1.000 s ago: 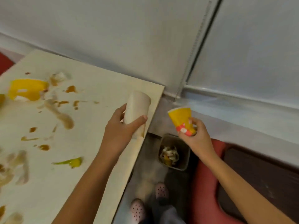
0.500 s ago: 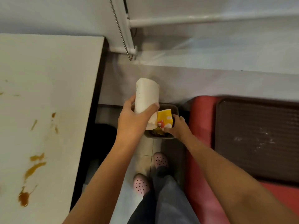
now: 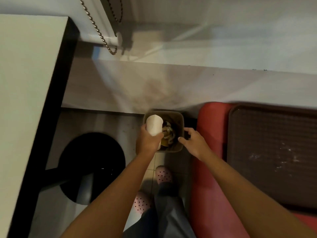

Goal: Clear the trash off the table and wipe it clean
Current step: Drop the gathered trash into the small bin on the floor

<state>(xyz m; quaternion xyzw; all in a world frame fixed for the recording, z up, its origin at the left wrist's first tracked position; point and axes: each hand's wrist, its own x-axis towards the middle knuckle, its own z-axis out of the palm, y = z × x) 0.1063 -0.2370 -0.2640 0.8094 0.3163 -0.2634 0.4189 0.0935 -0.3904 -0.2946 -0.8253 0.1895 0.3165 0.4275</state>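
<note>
The white paper cup (image 3: 154,124) is being held over the left part of a small brown trash bin (image 3: 178,118), which is standing on the tiled floor between the table (image 3: 25,83) and a red bench seat (image 3: 207,169). The cup is sitting nearly upright, its top end facing the camera, and it is covering the bin's near-left corner. Inside the bin, crumpled scraps of trash (image 3: 169,133) are lying just right of the cup.

The left hand (image 3: 148,141) is gripping the cup from below. Its fingers are wrapping the left side while the thumb is pressing across the right side. The right hand (image 3: 193,143) is hanging at the bin's right rim with thumb and fingers loosely curled and a gap between them, and nothing is showing in its grasp. Whether it is touching the rim cannot be told.

The pale tabletop is filling the left edge of the view, with its round black base (image 3: 92,162) on the floor beneath and well left of the bin. A dark brown tray (image 3: 274,152) is lying on the bench. A bead chain (image 3: 96,26) is hanging from the window frame above. Two pink perforated clogs (image 3: 163,174) are standing just behind the bin.
</note>
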